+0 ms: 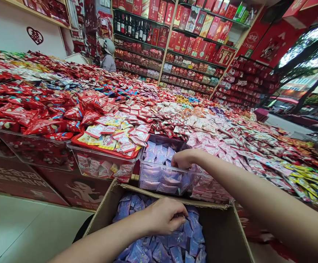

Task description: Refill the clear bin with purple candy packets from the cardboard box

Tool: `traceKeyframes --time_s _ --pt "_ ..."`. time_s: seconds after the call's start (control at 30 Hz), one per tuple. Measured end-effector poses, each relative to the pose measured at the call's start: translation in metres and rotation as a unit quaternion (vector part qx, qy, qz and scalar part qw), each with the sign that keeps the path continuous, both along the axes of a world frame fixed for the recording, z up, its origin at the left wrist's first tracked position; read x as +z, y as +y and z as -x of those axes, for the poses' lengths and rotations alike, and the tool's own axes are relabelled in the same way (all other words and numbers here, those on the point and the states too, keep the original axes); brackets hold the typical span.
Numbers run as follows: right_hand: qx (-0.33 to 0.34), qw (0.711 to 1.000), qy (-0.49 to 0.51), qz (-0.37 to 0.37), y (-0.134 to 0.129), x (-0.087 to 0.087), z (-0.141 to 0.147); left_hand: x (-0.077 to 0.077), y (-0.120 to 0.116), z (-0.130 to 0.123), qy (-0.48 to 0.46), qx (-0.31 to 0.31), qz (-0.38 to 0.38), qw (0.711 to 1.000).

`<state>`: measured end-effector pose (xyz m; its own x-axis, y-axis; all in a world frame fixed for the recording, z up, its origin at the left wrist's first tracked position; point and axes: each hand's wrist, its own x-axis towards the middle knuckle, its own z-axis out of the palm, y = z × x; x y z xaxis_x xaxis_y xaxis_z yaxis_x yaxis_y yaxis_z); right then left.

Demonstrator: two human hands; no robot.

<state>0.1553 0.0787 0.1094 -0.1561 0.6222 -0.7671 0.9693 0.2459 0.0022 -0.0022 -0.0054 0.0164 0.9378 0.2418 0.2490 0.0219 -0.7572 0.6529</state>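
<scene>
My left hand (166,216) is over an open cardboard box (219,230) heaped with small purple wrapped sweets (161,252). Its thumb and fingers curl together just above the sweets, and what they hold, if anything, does not show. My right hand (185,159) reaches into a clear plastic bin (159,188) behind the box. Rows of the same purple packets (159,155) fill its left part. The right fingers are bent downward among the packets at the bin's right side, with their tips hidden.
Left of the bin stands another clear bin (101,166) with a red tray (79,140) of pink and yellow packets. Red packets (46,126) are piled farther left, pink ones (216,146) to the right. A person (108,54) in a helmet and shelves (164,54) are behind.
</scene>
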Motion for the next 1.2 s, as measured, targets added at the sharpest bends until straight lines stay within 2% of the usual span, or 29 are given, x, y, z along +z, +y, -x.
traceKeyframes --time_s 0.13,0.23,0.33,0.4,0.43,0.47,0.5,0.57,0.63,0.7,0.83,0.97,1.03,1.1,1.13,1.17,1.2 --pt "-0.019 1.0 0.012 0.002 -0.003 0.005 0.003 -0.002 0.0 -0.001 -0.04 -0.005 -0.009 0.999" --pt "-0.022 1.0 0.018 -0.011 -0.005 0.01 0.004 0.004 0.002 0.002 -0.158 0.018 -0.026 0.987" --pt "-0.009 0.999 0.02 -0.025 -0.007 0.01 0.004 0.024 0.009 0.01 -0.304 0.064 -0.093 0.946" --pt "0.009 0.999 0.018 -0.038 -0.007 0.008 0.003 0.046 0.018 0.013 -0.34 0.085 -0.147 0.925" --pt "0.019 0.999 0.015 -0.045 -0.006 0.007 0.002 0.058 0.023 0.013 -0.343 0.117 -0.162 0.918" --pt "0.029 0.998 0.011 -0.05 -0.006 0.005 0.001 0.07 0.03 0.012 -0.303 0.161 -0.169 0.924" --pt "0.038 0.998 0.008 -0.055 -0.005 0.004 0.0 0.082 0.037 0.008 -0.221 0.192 -0.171 0.941" --pt "0.053 0.997 0.002 -0.062 -0.005 0.001 -0.002 0.102 0.053 -0.004 0.045 0.212 -0.135 0.967" --pt "0.06 0.996 -0.001 -0.065 -0.007 -0.001 -0.004 0.113 0.068 -0.018 0.146 0.168 -0.108 0.969" --pt "0.059 0.996 0.003 -0.071 -0.008 -0.003 -0.006 0.118 0.082 -0.031 0.222 0.114 -0.079 0.965" --pt "0.042 0.992 0.026 -0.114 -0.012 0.002 -0.006 0.119 0.093 -0.043 0.284 0.052 -0.029 0.957" --pt "-0.005 0.972 0.045 -0.232 -0.034 0.03 -0.005 0.118 0.091 -0.041 0.297 0.052 0.0 0.954" --pt "-0.025 0.945 0.064 -0.321 -0.062 0.047 -0.005 0.115 0.089 -0.04 0.293 0.062 0.005 0.954" --pt "-0.037 0.912 0.126 -0.39 -0.101 0.056 -0.007 0.113 0.087 -0.038 0.285 0.074 0.01 0.956" --pt "-0.048 0.889 0.212 -0.402 -0.122 0.055 -0.008 0.111 0.087 -0.038 0.283 0.079 0.014 0.956" --pt "-0.051 0.88 0.299 -0.366 -0.142 0.048 -0.01 0.111 0.086 -0.037 0.283 0.084 0.018 0.955" --pt "-0.058 0.884 0.361 -0.29 -0.16 0.037 -0.013 0.11 0.085 -0.036 0.286 0.088 0.024 0.954"
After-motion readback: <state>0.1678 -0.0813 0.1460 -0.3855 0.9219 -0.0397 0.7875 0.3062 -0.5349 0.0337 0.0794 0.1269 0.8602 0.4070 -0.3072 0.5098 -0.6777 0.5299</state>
